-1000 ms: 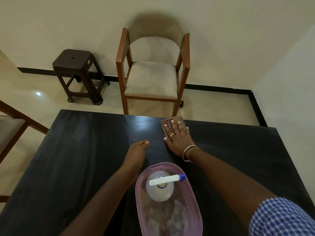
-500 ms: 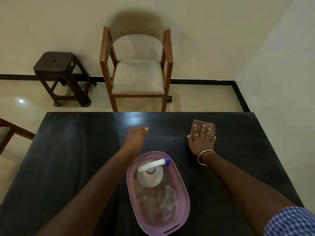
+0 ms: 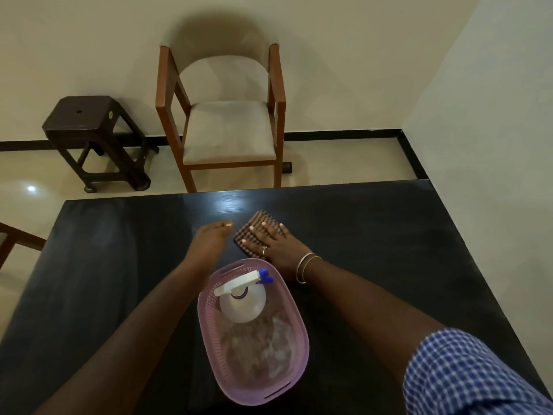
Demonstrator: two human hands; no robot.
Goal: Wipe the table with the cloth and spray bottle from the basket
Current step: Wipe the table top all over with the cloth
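Your right hand (image 3: 276,247) lay flat, fingers spread, pressing brown checked cloth (image 3: 254,235) on black table (image 3: 374,235), frame centre. Left hand (image 3: 211,242) rested empty, loosely curled. White spray bottle (image 3: 242,301) sat in pink plastic basket (image 3: 294,339). Wiping under way; much tabletop likely left.

Blue-white checked sleeve (image 3: 466,375) — wrist bangles (image 3: 305,266) — finger ring (image 3: 264,251).

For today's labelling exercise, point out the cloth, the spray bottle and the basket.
cloth (image 3: 258,224), head view, checked far part beyond the fingers.
spray bottle (image 3: 243,307), head view, round white body.
basket (image 3: 300,330), head view, pink right rim.
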